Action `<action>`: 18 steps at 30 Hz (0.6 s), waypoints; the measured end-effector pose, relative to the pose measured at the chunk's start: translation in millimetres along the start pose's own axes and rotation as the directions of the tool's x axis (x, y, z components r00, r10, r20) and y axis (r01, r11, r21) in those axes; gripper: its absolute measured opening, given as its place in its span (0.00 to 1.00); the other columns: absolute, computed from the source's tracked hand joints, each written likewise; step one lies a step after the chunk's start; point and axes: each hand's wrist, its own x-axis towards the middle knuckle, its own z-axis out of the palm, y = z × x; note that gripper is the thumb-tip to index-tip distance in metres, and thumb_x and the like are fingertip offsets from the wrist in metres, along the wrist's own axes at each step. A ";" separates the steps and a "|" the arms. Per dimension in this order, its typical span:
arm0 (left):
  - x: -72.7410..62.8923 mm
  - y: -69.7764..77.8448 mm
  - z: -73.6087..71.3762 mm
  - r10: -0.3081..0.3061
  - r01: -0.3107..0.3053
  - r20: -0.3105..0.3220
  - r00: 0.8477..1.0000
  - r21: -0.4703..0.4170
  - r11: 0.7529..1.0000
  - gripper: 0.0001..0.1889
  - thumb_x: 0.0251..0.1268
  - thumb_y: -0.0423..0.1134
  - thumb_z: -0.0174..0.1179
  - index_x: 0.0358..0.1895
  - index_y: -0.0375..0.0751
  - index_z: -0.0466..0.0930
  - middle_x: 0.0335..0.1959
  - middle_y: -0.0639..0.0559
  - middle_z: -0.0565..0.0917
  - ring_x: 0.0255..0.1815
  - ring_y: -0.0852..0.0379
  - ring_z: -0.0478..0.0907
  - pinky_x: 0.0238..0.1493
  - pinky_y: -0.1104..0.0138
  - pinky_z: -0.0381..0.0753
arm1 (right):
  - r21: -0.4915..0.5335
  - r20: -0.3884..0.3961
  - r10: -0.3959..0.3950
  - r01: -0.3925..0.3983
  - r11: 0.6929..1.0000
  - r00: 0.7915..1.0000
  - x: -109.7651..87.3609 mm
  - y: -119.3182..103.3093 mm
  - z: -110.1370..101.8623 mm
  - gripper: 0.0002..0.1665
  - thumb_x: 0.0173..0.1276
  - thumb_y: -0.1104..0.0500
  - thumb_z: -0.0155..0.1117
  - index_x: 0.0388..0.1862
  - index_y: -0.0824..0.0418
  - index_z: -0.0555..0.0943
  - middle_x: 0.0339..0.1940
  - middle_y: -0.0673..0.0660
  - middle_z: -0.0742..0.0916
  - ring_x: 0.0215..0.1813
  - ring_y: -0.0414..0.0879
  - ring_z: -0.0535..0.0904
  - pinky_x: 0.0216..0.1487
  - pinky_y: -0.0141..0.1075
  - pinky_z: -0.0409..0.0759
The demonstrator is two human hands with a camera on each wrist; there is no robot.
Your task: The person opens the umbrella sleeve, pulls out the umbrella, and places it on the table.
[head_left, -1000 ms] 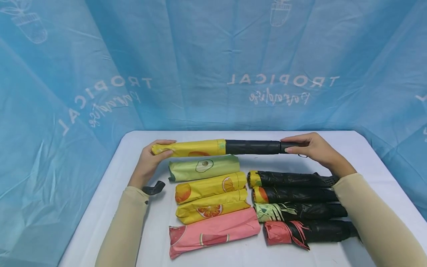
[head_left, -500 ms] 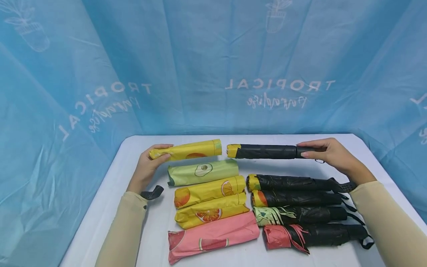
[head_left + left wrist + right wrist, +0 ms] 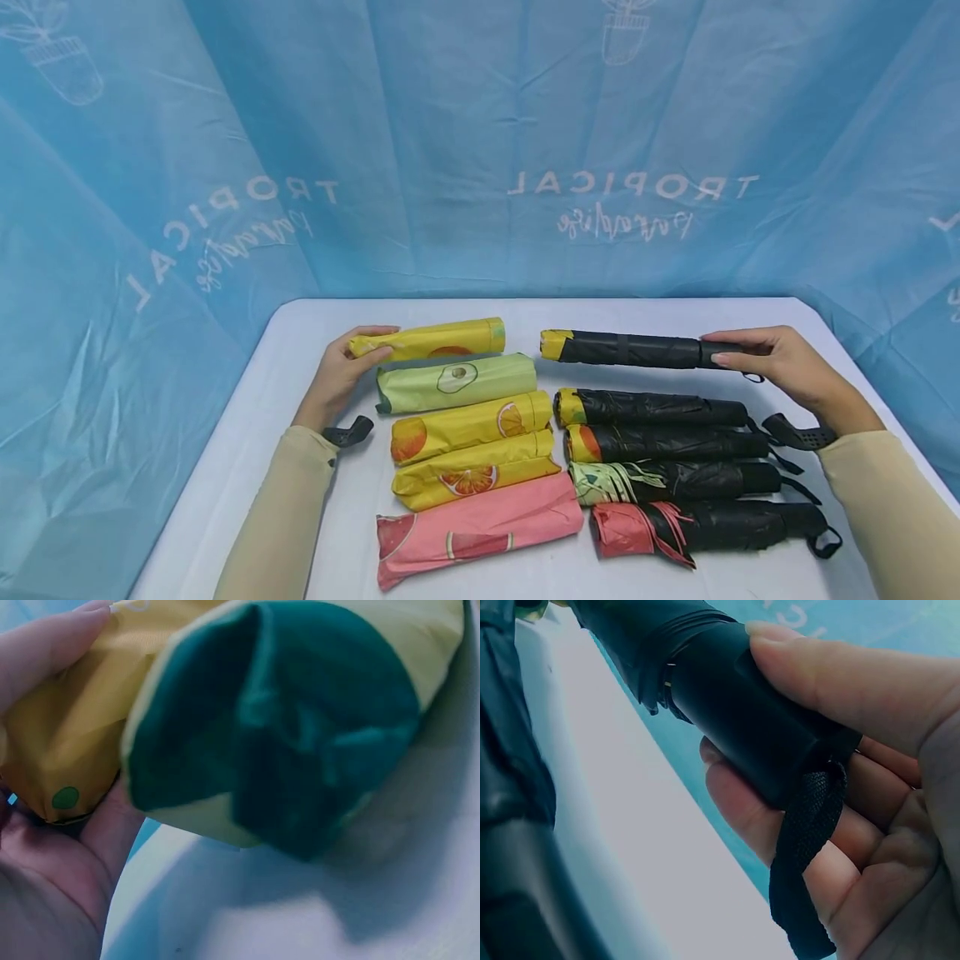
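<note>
At the back of the table, my left hand [image 3: 343,372] grips the closed left end of a yellow umbrella sleeve [image 3: 442,339] printed with fruit. My right hand [image 3: 783,364] pinches the black handle [image 3: 742,712] of a folded umbrella [image 3: 637,349], black with a yellow tip; a wrist strap [image 3: 806,862] hangs from the handle. A gap separates sleeve and umbrella, which lie nearly in line. Just in front of the held sleeve is a green avocado sleeve [image 3: 480,383], its dark green end [image 3: 277,727] large in the left wrist view.
Two yellow citrus sleeves [image 3: 480,425] and a pink watermelon sleeve [image 3: 487,529] lie in a column on the white table [image 3: 247,400]. To their right are several folded black umbrellas [image 3: 667,443] in a row. A blue curtain [image 3: 450,150] hangs behind.
The umbrella has come out of the yellow sleeve: my right hand has drawn it to the right, exposing its yellow tip and widening the gap. My left hand has stayed nearly in place, gripping the sleeve.
</note>
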 end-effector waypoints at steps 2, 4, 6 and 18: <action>0.8 -1.6 1.6 -0.018 0.018 0.010 1.000 0.013 1.000 0.24 0.68 0.40 0.70 0.64 0.38 0.79 0.67 0.46 0.78 0.67 0.51 0.73 0.60 0.69 0.78 | 0.013 0.007 -0.005 0.004 1.000 1.000 -3.0 4.1 -0.5 0.24 0.73 0.53 0.69 0.64 0.61 0.83 0.56 0.41 0.86 0.55 0.28 0.79 0.47 0.28 0.81; 0.9 -2.2 3.4 -0.045 0.044 0.019 0.999 0.025 0.999 0.25 0.68 0.42 0.70 0.65 0.39 0.79 0.68 0.47 0.77 0.67 0.51 0.73 0.61 0.69 0.78 | 0.027 0.017 -0.010 0.010 1.000 1.000 -4.8 7.8 -0.6 0.24 0.73 0.54 0.69 0.64 0.62 0.83 0.56 0.42 0.86 0.55 0.29 0.79 0.47 0.29 0.81; 0.8 -2.3 5.0 -0.067 0.066 0.028 0.997 0.033 0.997 0.26 0.67 0.45 0.71 0.65 0.40 0.79 0.68 0.47 0.77 0.68 0.51 0.73 0.62 0.68 0.78 | 0.031 0.028 -0.020 0.020 0.999 0.999 -5.8 11.9 -0.8 0.24 0.73 0.55 0.69 0.64 0.64 0.82 0.56 0.42 0.86 0.55 0.29 0.79 0.47 0.29 0.81; 0.1 -4.4 7.4 -0.107 0.097 0.076 0.991 0.121 0.988 0.28 0.64 0.46 0.73 0.66 0.46 0.79 0.65 0.46 0.78 0.62 0.49 0.77 0.56 0.66 0.82 | 0.062 0.079 -0.027 0.023 0.998 0.996 -5.7 34.2 6.9 0.25 0.76 0.54 0.65 0.66 0.67 0.80 0.58 0.41 0.85 0.56 0.26 0.78 0.49 0.26 0.79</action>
